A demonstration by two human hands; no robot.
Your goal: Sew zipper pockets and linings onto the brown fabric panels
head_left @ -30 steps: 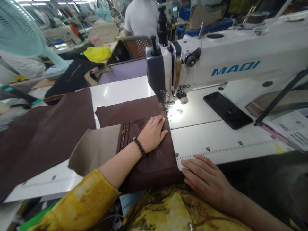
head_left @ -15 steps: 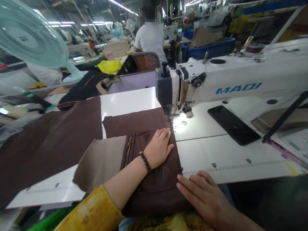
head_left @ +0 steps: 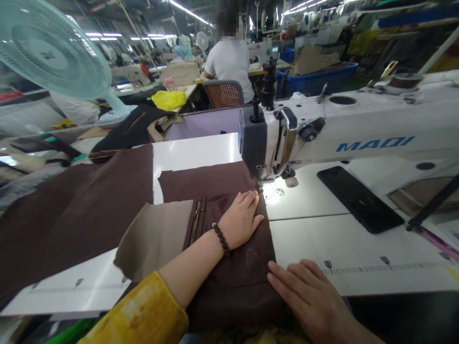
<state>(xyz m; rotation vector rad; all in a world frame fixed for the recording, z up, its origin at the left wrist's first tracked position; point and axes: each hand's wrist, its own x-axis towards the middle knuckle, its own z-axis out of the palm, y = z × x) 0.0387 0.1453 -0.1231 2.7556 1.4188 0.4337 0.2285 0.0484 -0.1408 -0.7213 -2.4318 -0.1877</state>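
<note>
Dark brown fabric (head_left: 233, 282) with a brass zipper (head_left: 195, 222) lies on the white sewing table, its right edge running up to the needle area of a white sewing machine (head_left: 373, 129). My left hand (head_left: 241, 219), with a beaded bracelet at the wrist, rests flat on the fabric just below the presser foot, fingers extended. My right hand (head_left: 308, 291) lies at the fabric's lower right edge, its fingertips touching it and its fingers stretched out. A grey-brown cloth piece (head_left: 158, 239) spreads out left of the zipper.
A black phone (head_left: 360, 199) lies under the machine arm. Another large brown fabric piece (head_left: 79, 205) covers the table's left part. At the upper left stands a pale green fan (head_left: 53, 52). Beyond the table, a person in a white shirt (head_left: 229, 62) sits near a blue bin (head_left: 315, 81).
The view has shifted slightly, so the machine and phone appear further right and lower. Both hands keep nearly the same place on the fabric.
</note>
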